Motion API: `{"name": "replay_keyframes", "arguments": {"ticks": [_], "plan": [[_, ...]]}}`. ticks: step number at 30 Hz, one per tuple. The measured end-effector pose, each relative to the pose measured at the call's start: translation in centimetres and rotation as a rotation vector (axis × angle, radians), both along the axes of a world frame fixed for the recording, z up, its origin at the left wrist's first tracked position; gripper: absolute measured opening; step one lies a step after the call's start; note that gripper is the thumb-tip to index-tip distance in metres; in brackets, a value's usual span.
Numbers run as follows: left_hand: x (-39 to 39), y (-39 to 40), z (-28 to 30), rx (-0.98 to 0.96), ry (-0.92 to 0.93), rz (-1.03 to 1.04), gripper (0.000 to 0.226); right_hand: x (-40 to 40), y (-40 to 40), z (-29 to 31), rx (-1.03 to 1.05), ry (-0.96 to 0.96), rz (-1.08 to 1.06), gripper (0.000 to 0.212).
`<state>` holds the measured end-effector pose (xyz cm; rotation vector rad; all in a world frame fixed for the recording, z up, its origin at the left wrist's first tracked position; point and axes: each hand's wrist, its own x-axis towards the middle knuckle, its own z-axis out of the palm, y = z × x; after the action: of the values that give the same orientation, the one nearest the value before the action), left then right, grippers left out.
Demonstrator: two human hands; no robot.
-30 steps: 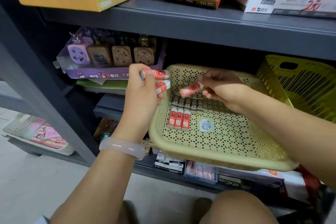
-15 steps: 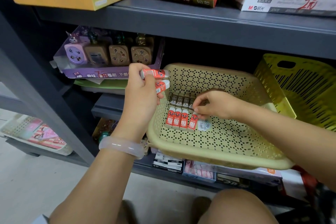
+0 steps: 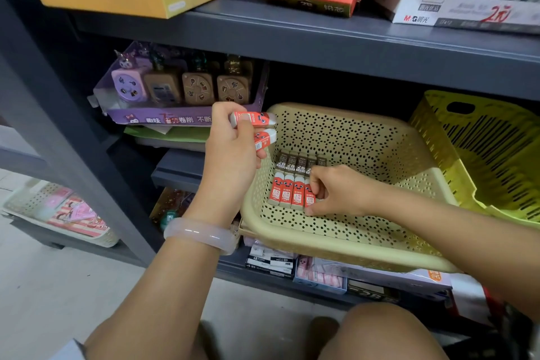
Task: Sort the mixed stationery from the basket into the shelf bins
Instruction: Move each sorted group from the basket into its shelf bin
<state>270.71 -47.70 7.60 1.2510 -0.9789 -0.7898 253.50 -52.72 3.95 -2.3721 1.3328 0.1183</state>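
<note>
— How far along are you with the erasers?

— My right hand (image 3: 336, 193) pinches a red eraser (image 3: 309, 197) between thumb and curled fingers, setting it at the right end of the red row (image 3: 285, 190) on the floor of the beige perforated basket (image 3: 365, 254). Three red ones already lie side by side there, touching. Just beyond them, a row of brown 2B erasers (image 3: 295, 161) lies in line.

— And what is left?

— My left hand (image 3: 233, 155) hovers at the basket's left rim, fingers curled round two more red erasers (image 3: 257, 126), one above the other. By my judgement those two go down next, so this batch is past halfway.

— And beyond that?

— The yellow-green basket (image 3: 482, 155) sits just right of the beige one; whether it holds anything I cannot tell.
</note>
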Motion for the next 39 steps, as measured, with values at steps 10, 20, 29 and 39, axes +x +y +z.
{"name": "replay_keyframes", "arguments": {"ticks": [10,20,29,39], "plan": [[-0.1,-0.3,-0.2,0.029,-0.018,-0.063,0.018,1.0,0.1,2.8,0.272,-0.644,-0.305,0.023],[-0.2,-0.2,-0.4,0.041,-0.160,-0.206,0.019,1.5,-1.5,4.6,0.491,-1.346,-0.641,0.018],[-0.3,0.1,0.0,0.101,-0.230,-0.245,0.035,-1.4,-1.1,2.0,0.319,-0.349,-0.558,0.012],[-0.8,0.0,0.1,0.081,-0.531,-0.122,0.023,-0.9,-0.3,2.3,0.446,-0.516,-0.697,0.009]]}}
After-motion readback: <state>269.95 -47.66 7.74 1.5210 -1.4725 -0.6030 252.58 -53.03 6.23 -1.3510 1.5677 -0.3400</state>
